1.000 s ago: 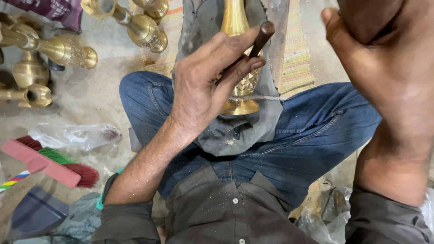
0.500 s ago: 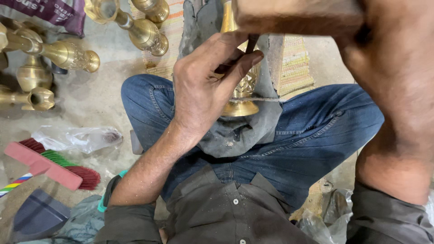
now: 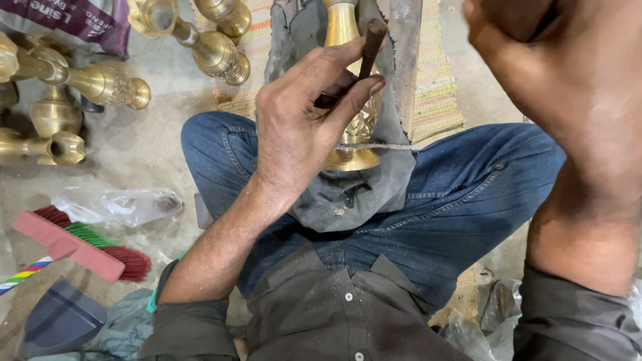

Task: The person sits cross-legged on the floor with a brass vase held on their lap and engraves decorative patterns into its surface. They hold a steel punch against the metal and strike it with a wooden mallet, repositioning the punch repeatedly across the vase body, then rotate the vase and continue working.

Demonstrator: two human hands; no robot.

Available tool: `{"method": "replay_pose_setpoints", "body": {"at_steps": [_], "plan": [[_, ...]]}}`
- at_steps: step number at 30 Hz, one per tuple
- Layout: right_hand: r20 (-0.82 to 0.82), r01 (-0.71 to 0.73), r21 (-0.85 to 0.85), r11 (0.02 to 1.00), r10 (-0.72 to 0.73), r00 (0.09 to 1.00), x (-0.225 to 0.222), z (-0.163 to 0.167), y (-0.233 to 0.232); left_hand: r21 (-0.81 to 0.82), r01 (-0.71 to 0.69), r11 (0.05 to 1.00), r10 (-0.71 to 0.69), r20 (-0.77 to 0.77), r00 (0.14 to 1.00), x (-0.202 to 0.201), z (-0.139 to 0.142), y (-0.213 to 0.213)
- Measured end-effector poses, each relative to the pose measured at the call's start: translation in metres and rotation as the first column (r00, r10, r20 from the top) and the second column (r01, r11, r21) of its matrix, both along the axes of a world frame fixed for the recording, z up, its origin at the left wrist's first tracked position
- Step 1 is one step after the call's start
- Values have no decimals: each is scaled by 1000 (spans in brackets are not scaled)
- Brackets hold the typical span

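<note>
Engraving looks midway: left hand (image 3: 301, 127) pinches a chisel (image 3: 370, 47) on the brass vase (image 3: 348, 100); right hand (image 3: 568, 87), at two o'clock, is clenched, contents unclear.

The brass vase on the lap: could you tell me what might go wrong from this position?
The left hand pinches a thin dark punch against the brass vase, fingers close to its top; a blow from the raised right hand could catch them. The vase lies on a loose grey cloth over the knees, so it might roll and spoil the engraving.
</note>
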State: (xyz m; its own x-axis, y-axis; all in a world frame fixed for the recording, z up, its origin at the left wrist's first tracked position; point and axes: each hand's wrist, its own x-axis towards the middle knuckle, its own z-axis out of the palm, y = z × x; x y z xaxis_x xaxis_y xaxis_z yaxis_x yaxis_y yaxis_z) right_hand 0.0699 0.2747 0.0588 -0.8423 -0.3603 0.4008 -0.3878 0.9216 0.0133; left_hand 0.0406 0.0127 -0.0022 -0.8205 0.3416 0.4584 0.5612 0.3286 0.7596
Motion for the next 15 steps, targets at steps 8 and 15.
{"method": "replay_pose_setpoints", "body": {"at_steps": [8,15], "plan": [[-73,-34,63,997,39,997,4,6,-7,10,18,1000,-18,-31,999,1,-8,-1],[-55,34,25,999,-32,998,14,9,-15,-46,85,995,-87,-41,995,2,-5,-4]]}}
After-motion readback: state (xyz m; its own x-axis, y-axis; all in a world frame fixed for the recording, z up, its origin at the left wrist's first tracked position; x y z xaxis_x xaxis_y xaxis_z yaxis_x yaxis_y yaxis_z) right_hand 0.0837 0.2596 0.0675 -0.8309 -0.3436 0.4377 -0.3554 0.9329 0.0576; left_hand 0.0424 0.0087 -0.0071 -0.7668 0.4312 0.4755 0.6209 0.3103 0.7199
